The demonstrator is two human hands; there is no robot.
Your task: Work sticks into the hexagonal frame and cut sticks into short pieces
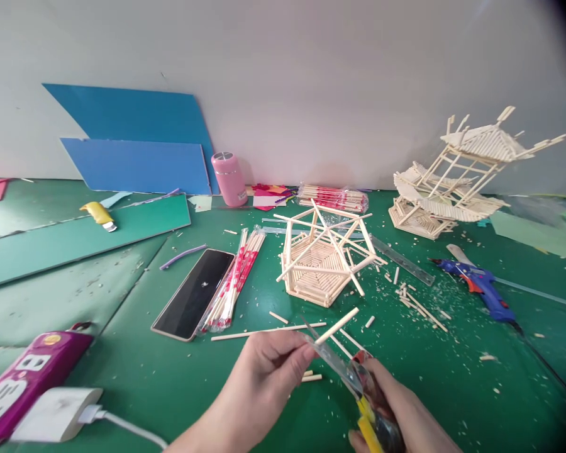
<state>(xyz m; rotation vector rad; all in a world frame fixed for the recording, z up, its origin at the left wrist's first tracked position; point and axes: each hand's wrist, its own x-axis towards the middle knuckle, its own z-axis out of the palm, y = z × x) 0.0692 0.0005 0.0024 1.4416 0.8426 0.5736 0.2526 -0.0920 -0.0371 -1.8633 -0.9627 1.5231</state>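
Note:
My left hand (266, 371) pinches a short wooden stick (342, 322) between thumb and fingers, its far end slanting up to the right. My right hand (400, 396) is wrapped round a pair of scissors (342, 370) with yellow and black handles. The scissors' blades lie across the stick close to my left fingertips; whether they touch it I cannot tell. Just beyond stands a wooden stick frame (318, 264) with a hexagonal base and crossed sticks on top. Loose sticks (264, 331) lie around my hands, some partly hidden.
A stick-built pagoda (457, 176) stands at the back right, with a blue glue gun (485, 289) nearer. To the left are a phone (193, 294), wrapped chopsticks (236, 277), a purple power strip (33, 374) and a yellow cutter (98, 215). A pink bottle (229, 179) stands by the wall.

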